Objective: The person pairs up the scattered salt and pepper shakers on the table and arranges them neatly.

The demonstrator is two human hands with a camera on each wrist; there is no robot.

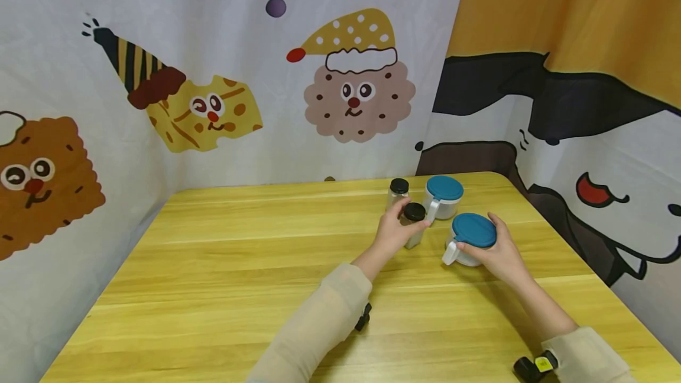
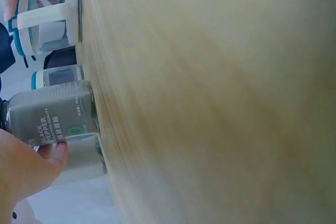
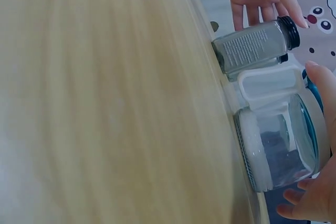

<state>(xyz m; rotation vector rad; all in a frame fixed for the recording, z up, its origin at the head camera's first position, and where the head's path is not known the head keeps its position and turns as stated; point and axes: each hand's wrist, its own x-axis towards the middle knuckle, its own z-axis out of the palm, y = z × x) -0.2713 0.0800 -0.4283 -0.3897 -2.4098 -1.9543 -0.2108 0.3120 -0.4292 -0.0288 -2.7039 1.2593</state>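
Note:
My left hand (image 1: 392,233) is at a clear bottle with a black lid (image 1: 414,212), its thumb in front and other fingers behind. In the left wrist view this black pepper bottle (image 2: 52,116) stands upright, its label showing; in the right wrist view the left fingers (image 3: 252,11) look straight, and contact is unclear. My right hand (image 1: 502,253) holds a clear seasoning jar with a blue lid (image 1: 473,230), fingers round the lid's far side and thumb near its white handle. White contents show low in this jar (image 3: 257,150), which stands upright on the table.
Behind them stand a second black-lidded bottle (image 1: 399,187) and a second blue-lidded jar (image 1: 444,188), close to the rear edge of the wooden table (image 1: 239,265). A printed curtain (image 1: 213,34) hangs behind the table and along its sides.

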